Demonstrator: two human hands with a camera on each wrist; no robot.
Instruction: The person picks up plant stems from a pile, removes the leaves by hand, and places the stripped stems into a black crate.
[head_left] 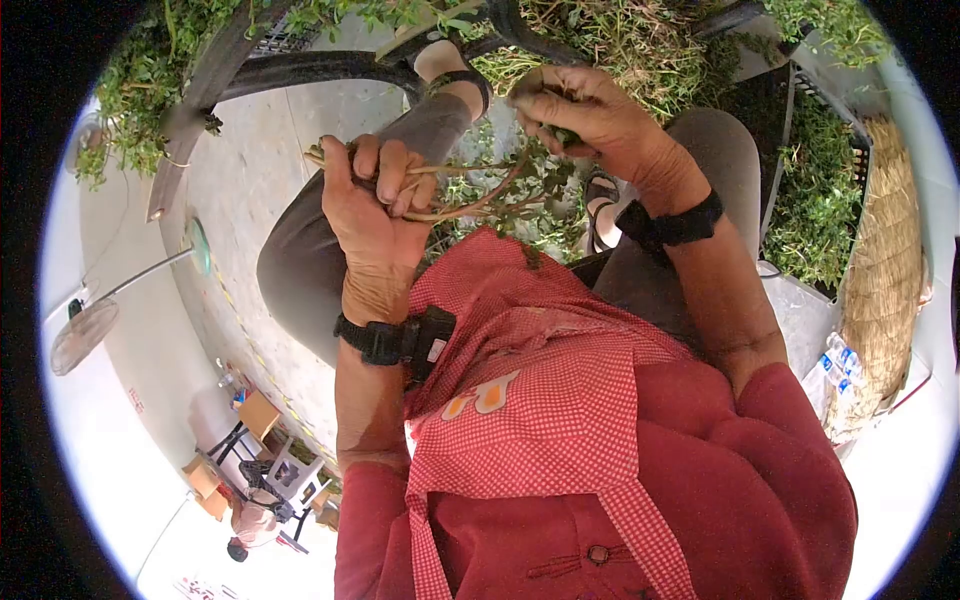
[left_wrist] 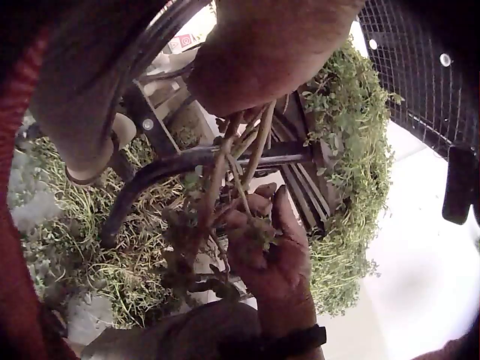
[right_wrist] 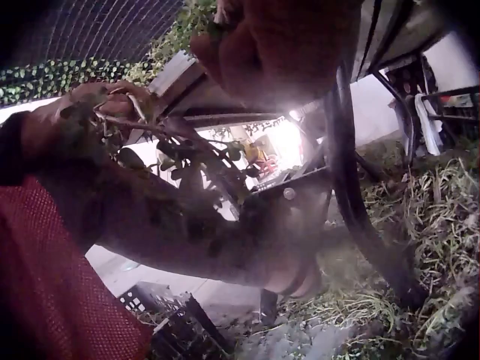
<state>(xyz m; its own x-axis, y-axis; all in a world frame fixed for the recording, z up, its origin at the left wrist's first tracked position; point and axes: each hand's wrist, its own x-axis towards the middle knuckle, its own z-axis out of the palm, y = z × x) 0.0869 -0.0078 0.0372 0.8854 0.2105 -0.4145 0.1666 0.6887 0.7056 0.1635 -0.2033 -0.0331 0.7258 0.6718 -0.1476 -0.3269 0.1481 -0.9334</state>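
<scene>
My left hand point(head_left: 375, 205) grips a few long brownish stems point(head_left: 475, 207), which reach right over my lap and end in leafy tips. In the left wrist view these stems point(left_wrist: 222, 169) hang down below the hand. Raised a little higher on the right, my right hand point(head_left: 600, 115) has its fingers curled round a small bit of greens point(head_left: 566, 136). The right wrist view also shows green leaves point(right_wrist: 201, 21) at its fingertips. There the left hand point(right_wrist: 75, 120) appears at the far side, with leaves hanging beside it.
A dark bent frame point(head_left: 310, 75) stands in front, with heaps of leafy greens point(head_left: 130, 110) on it. Loose plant stems point(head_left: 620, 50) lie in a pile beyond my right hand. A crate of greens point(head_left: 815, 190) is on the right. Behind on the left sits another person point(head_left: 255, 520).
</scene>
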